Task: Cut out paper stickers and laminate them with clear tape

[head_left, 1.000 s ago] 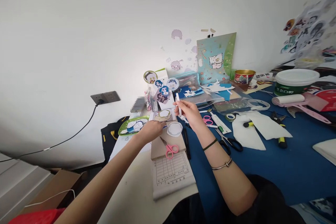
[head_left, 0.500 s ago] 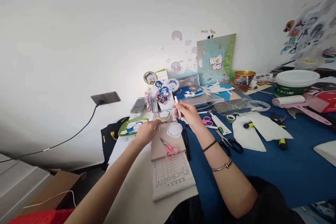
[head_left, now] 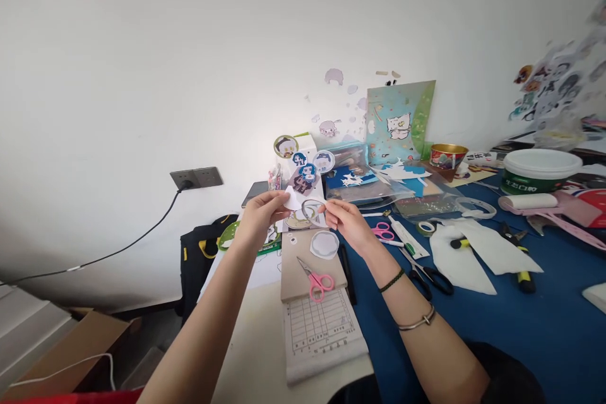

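Note:
Held up over the left part of the table, my left hand [head_left: 264,218] pinches a small white piece of paper [head_left: 292,199]. My right hand [head_left: 347,222], closed at the fingertips, holds a thin pale ring [head_left: 305,211] that looks like a roll of tape. The two hands are close together but apart. Beneath them a grey-beige board [head_left: 294,271] carries pink-handled scissors [head_left: 318,282], lying partly open, and a white round paper cut-out [head_left: 324,244]. A printed card with a round picture [head_left: 298,222] lies partly hidden behind the ring.
Below the board is a form pad [head_left: 326,334]. A green tray [head_left: 228,235] sits to the left. On the right are black scissors [head_left: 428,274], white cloth-like sheets [head_left: 466,259] and a white-lidded tub [head_left: 542,167]. Round character stickers [head_left: 286,146] stand at the back.
My left hand has risen from the card and now holds white paper. The ring in my right hand has turned from edge-on to face-on. The view has shifted slightly.

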`<state>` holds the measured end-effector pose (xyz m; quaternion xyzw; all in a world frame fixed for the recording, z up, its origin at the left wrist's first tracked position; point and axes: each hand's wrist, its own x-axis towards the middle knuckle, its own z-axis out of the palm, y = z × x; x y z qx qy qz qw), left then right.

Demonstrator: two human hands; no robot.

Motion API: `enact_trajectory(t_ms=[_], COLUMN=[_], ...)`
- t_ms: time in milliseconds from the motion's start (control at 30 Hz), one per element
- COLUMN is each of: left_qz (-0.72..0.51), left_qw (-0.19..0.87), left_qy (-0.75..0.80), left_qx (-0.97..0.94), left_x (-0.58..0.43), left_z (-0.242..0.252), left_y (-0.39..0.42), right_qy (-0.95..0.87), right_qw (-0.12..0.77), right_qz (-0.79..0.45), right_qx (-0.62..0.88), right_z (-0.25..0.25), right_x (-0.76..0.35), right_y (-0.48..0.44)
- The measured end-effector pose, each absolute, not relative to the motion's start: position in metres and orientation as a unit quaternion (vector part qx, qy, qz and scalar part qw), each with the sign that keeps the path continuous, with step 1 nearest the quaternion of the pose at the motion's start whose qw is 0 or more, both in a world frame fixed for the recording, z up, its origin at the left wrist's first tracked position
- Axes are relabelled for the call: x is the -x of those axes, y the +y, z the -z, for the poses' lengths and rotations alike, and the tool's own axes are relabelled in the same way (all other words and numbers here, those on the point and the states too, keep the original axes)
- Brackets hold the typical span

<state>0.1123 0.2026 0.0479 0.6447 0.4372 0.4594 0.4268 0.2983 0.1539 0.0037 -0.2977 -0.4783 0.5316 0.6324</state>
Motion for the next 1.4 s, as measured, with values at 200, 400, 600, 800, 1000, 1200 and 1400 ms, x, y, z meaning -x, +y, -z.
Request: enact_trajectory(t_ms=[200, 400, 600, 800, 1000, 1200, 1400], left_qz=[-0.435, -0.380, -0.383, -0.417, -0.497, -0.492, -0.463], left_qw=[0.510, 0.531, 0.511, 0.488, 0.448, 0.485, 0.508], left_qy=[0.381, 0.369, 0.376, 0.380, 0.408, 0.378, 0.348], left_qx=[-0.637, -0.661, -0.672, -0.666, -0.621, -0.617, -0.638], left_x=[-0.112, -0.110, -0.114, -0.114, -0.110, -0.112, -0.118], left_z=[-0.070, -0.076, -0.073, -0.074, -0.079, -0.077, -0.071], left_y=[0.182, 0.173, 0.175, 0.171, 0.167, 0.167, 0.167], right_qy=[-0.465, -0.446, -0.405, -0.390, -0.468, -0.520, -0.535], right_qw=[0.650, 0.635, 0.671, 0.733, 0.722, 0.681, 0.659], right_qz=[-0.541, -0.578, -0.562, -0.475, -0.386, -0.400, -0.406], right_qx=[0.260, 0.254, 0.266, 0.290, 0.333, 0.327, 0.338], right_z=[-0.009, -0.013, -0.009, -0.009, -0.014, -0.016, -0.013], right_x=[-0.289, -0.280, -0.281, -0.287, -0.292, -0.287, -0.280], right_y=[0.145, 0.138, 0.144, 0.145, 0.135, 0.124, 0.122])
